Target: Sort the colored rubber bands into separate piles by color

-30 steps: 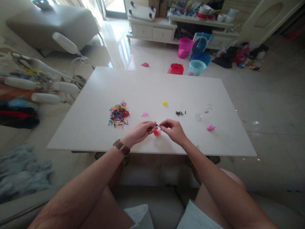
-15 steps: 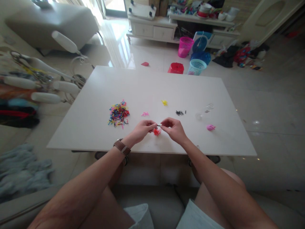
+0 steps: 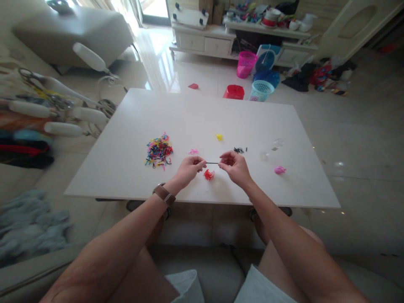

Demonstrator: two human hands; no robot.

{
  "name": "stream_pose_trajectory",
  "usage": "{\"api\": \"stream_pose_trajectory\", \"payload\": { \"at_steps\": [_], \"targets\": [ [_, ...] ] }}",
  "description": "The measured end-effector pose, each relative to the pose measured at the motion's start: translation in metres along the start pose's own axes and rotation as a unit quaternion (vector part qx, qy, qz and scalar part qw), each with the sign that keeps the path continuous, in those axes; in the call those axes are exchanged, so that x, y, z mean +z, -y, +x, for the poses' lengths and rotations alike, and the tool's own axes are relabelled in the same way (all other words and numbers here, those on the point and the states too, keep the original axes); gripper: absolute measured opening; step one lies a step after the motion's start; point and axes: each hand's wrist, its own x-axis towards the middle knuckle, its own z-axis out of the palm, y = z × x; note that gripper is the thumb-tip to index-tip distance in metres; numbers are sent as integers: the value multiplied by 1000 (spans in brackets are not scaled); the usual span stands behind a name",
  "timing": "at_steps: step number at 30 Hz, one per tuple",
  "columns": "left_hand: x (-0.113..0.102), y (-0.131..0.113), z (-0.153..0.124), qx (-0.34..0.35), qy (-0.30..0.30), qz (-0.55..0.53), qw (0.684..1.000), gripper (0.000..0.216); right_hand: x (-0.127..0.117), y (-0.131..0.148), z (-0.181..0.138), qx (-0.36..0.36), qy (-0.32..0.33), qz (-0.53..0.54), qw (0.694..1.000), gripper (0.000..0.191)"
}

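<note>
A black rubber band (image 3: pixel 212 163) is stretched in a straight line between my two hands, above the white table. My left hand (image 3: pixel 190 166) pinches its left end, and my right hand (image 3: pixel 234 166) pinches the other end. Just below the band lies a small heap of red bands (image 3: pixel 208 175). Pink bands (image 3: pixel 193 151) are behind my left hand, and black bands (image 3: pixel 239 150) behind my right. Farther back sits a little yellow pile (image 3: pixel 219 137). A large mixed-colour pile of bands (image 3: pixel 159 150) spreads out on the left.
On the right of the white table (image 3: pixel 176 113) lie a clear plastic bottle (image 3: pixel 276 145) and a pink bundle (image 3: pixel 279 170). Beyond the far edge stand a red bin (image 3: pixel 234 91), a light-blue basket (image 3: pixel 261 90) and a pink basket (image 3: pixel 246 64). A lamp (image 3: pixel 90 57) stands at the left.
My hands have moved apart, my right hand going right and slightly up. The black band between them has lengthened from a short piece to a long thin line.
</note>
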Motion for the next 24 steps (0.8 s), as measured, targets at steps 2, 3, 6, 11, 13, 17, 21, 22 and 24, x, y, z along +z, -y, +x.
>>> {"api": "stream_pose_trajectory", "payload": {
  "at_steps": [2, 3, 6, 11, 13, 17, 21, 22, 24],
  "targets": [
    [9, 3, -4, -15, 38, -28, 999, 23, 5, -2, -3, -15, 24, -6, 1000, 20],
    [12, 4, -6, -26, 51, -47, 997, 22, 6, -3, -4, -22, 34, -13, 999, 18],
    [16, 4, -7, -69, 40, -113, 990, 18, 2, -7, -1, -33, 21, -46, 998, 16],
    [9, -6, 2, -167, -13, -266, 949, 12, -40, -38, 23, -18, -139, -140, 980, 17],
    [7, -11, 4, -182, -13, -293, 938, 14, -60, -57, 35, 6, -219, -183, 958, 16],
    [4, -18, 4, -184, -16, -304, 935, 18, -87, -85, 59, 77, -274, -242, 927, 15],
    [-1, -22, 3, -181, -24, -305, 935, 18, -96, -100, 81, 102, -282, -275, 914, 12],
    [-2, -23, 2, -179, -25, -305, 935, 18, -98, -102, 84, 109, -286, -285, 908, 11],
    [-5, -25, 2, -172, -24, -307, 936, 18, -101, -109, 90, 129, -296, -302, 897, 10]
  ]
}}
